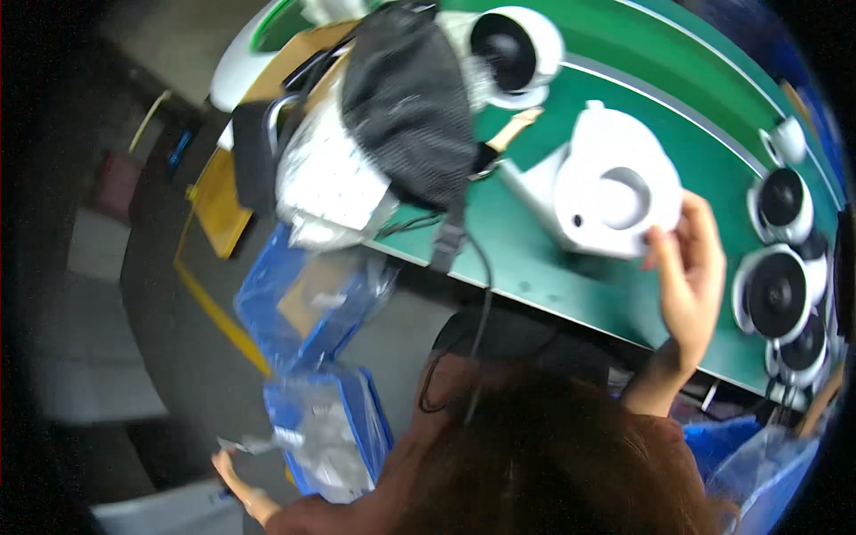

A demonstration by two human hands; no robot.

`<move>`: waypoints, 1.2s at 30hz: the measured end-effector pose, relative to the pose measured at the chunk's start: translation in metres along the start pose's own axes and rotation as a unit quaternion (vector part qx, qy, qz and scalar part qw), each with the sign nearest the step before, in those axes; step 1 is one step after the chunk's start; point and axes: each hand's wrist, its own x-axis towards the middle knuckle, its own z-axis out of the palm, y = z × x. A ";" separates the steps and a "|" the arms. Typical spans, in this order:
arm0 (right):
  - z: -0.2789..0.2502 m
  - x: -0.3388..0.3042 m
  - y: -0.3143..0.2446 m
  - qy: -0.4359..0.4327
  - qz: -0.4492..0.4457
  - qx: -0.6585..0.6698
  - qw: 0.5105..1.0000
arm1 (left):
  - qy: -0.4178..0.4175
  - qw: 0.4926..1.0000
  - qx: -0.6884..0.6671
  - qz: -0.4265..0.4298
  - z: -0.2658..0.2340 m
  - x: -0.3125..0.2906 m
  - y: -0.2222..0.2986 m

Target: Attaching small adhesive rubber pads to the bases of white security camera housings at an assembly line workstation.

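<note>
My right hand [694, 263] grips the lower right edge of a white plastic housing [655, 165], thumb on its face and fingers behind. The housing has a round recess, a small dark hole and a white arm reaching out to its left. It is held tilted over the green bench [535, 259]; whether it touches the bench I cannot tell. Far out at the lower left, my left hand [229, 471] is closed on a small greyish piece that looks like clear plastic film [247, 444]. Blur hides its exact kind. Blue bins stand beside that hand.
A black mesh bag [406, 98] and bubble wrap [330, 169] crowd the bench's left end. Behind them stands a white unit with a dark round face [513, 53]. Similar units [774, 294] line the right end. Blue bins [379, 415] with plastic bags sit below, left.
</note>
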 end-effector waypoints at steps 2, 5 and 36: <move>-0.007 -0.010 -0.017 -0.001 0.009 0.001 1.000 | 0.047 0.997 -0.047 -0.035 0.025 -0.001 0.003; -0.004 -0.006 -0.015 0.009 -0.004 0.067 0.998 | 0.149 0.979 -0.125 -0.053 0.062 0.007 0.043; -0.097 -0.075 0.059 0.149 0.113 -0.037 0.982 | 0.024 0.924 0.028 0.382 0.224 0.023 0.560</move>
